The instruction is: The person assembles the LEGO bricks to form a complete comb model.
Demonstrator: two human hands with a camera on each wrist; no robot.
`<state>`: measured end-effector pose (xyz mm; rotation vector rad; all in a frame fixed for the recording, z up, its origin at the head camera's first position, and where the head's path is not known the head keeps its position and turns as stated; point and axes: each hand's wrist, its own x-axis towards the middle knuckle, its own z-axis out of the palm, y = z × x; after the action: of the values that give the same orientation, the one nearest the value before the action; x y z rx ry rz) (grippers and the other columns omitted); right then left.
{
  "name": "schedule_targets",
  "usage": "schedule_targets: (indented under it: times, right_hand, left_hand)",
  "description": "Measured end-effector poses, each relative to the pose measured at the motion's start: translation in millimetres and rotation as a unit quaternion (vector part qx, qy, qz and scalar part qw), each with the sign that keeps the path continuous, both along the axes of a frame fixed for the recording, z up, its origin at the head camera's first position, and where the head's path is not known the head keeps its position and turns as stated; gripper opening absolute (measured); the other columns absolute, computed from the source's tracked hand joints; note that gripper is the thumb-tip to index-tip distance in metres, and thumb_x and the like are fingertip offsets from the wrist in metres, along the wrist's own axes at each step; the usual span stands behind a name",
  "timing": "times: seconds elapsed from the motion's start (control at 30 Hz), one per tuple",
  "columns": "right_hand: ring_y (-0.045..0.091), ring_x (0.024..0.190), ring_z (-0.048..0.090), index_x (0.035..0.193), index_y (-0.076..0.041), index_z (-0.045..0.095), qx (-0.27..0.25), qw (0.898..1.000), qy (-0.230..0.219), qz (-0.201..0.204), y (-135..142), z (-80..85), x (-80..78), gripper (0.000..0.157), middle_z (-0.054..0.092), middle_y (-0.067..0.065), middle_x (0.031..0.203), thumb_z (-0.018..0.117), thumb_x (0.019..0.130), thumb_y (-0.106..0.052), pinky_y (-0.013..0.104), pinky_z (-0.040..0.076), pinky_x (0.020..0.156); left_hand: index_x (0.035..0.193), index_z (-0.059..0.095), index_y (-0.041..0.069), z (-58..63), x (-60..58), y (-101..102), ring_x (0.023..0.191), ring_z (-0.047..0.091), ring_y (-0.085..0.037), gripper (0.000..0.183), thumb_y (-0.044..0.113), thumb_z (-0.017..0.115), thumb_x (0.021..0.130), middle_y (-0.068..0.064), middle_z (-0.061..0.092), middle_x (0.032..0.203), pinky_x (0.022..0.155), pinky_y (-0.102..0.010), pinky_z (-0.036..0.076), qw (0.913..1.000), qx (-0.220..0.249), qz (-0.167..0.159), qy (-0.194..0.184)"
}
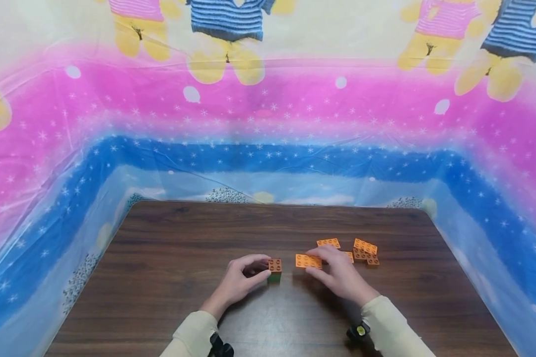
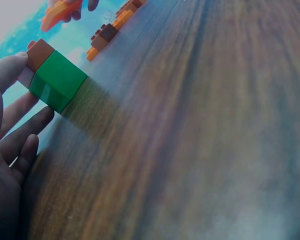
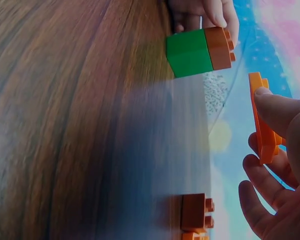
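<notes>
A person in pale sleeves [image 1: 393, 317] works toy bricks with both hands at a dark wooden surface [image 1: 169, 248], roughly midway between its left and right edges. The left hand [image 1: 243, 280] pinches a brown brick [image 1: 274, 264] between thumb and finger; the brick sits upright on a green block [image 1: 274, 278], which stands on the wood. The right hand [image 1: 341, 272] grips a flat orange brick [image 1: 304, 261] — held up off the surface, studs upward, near the stack but apart from it.

Beyond and beside the right hand, toward the surface's far right corner, I see the loose pieces: an orange brick [image 1: 328, 242] nearest the far edge, another orange piece [image 1: 349, 256] partly hidden by the hand, and a small group closer to the right edge. There, an orange brick at the back [image 1: 365, 246] lies against a brown piece [image 1: 360, 254], with a small brown brick [image 1: 372, 261] in front. Dark devices [image 1: 358, 331] are worn at both wrists. Past the far edge hangs a printed cloth [image 1: 250, 114] — blue and pink, dotted with white stars, cartoon figures above.
</notes>
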<state>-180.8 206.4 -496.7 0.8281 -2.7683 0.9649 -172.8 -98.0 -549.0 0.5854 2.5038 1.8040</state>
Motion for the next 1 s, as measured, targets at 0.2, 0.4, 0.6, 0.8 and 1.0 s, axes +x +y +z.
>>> schedule_targets:
  times: [0.2,0.4,0.6,0.8,1.0]
  right_hand:
    - [0.008,0.104,0.062,0.129,-0.019,0.072,-0.010,1.000,0.005,0.018,-8,0.7,-2.1,0.033,0.069,-0.009,0.120,0.077,0.099,-0.029,0.040,0.058,0.084]
    - [0.008,0.104,0.062,0.129,-0.018,0.072,-0.012,1.000,-0.001,0.025,-15,2.6,-2.9,0.033,0.069,-0.008,0.120,0.078,0.098,-0.026,0.041,0.058,0.084]
    - [0.010,0.109,0.064,0.130,-0.013,0.072,-0.021,0.999,0.009,0.049,-23,3.4,-2.9,0.034,0.069,-0.007,0.120,0.077,0.099,-0.026,0.040,0.058,0.086]
    - [0.009,0.105,0.064,0.129,-0.013,0.072,-0.020,0.998,0.018,0.061,-31,3.0,-2.3,0.034,0.069,-0.007,0.118,0.078,0.098,-0.024,0.035,0.056,0.084]
    - [0.007,0.103,0.062,0.128,-0.016,0.073,-0.017,0.997,0.030,0.062,-38,-0.7,-3.3,0.032,0.069,-0.008,0.117,0.078,0.098,-0.026,0.031,0.053,0.081]
  left_hand:
    - [0.128,0.074,0.024,-1.5,-0.5,0,0.107,0.073,-0.019,0.031,0.032,0.078,0.098,0.006,0.076,0.117,0.088,-0.038,0.058,0.9999,0.000,-0.002,0.017]
    - [0.128,0.074,0.021,-1.9,-0.9,0,0.107,0.073,-0.019,0.032,0.031,0.078,0.098,0.006,0.076,0.117,0.089,-0.039,0.058,0.9999,-0.001,-0.001,0.013]
    - [0.129,0.074,0.020,-0.2,0.1,0,0.106,0.073,-0.019,0.033,0.031,0.078,0.098,0.005,0.076,0.117,0.087,-0.033,0.057,0.9999,0.000,-0.003,0.010]
    - [0.129,0.074,0.023,-1.1,0.0,0,0.106,0.073,-0.020,0.031,0.030,0.077,0.098,0.004,0.076,0.118,0.087,-0.031,0.057,0.9999,0.007,-0.007,0.013]
    - [0.129,0.074,0.020,-1.4,-0.5,-1,0.107,0.073,-0.020,0.033,0.030,0.077,0.098,0.004,0.076,0.119,0.087,-0.032,0.057,0.9997,0.010,-0.011,0.019]
